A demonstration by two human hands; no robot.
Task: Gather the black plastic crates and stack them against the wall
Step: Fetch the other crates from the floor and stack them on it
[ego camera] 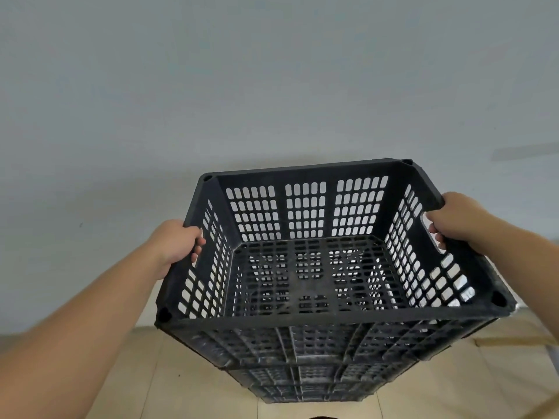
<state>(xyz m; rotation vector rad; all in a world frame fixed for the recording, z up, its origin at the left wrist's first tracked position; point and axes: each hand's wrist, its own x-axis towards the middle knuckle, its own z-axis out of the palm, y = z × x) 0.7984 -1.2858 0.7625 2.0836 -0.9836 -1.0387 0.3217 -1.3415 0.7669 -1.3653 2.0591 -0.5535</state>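
Observation:
An empty black plastic crate (305,173) with slotted walls and floor fills the middle of the head view, its open top facing me. My left hand (177,243) grips the handle slot in its left wall. My right hand (453,220) grips the handle slot in its right wall. The crate sits on or just above a stack of black crates (302,379) underneath; I cannot tell whether they touch. The stack's lower part is mostly hidden by the top crate. The crate's far side is close to the wall.
A plain grey wall (272,86) rises right behind the crates. Beige floor tiles (145,373) spread to the left and right of the stack. A brown cardboard-like sheet (520,337) lies on the floor at the right.

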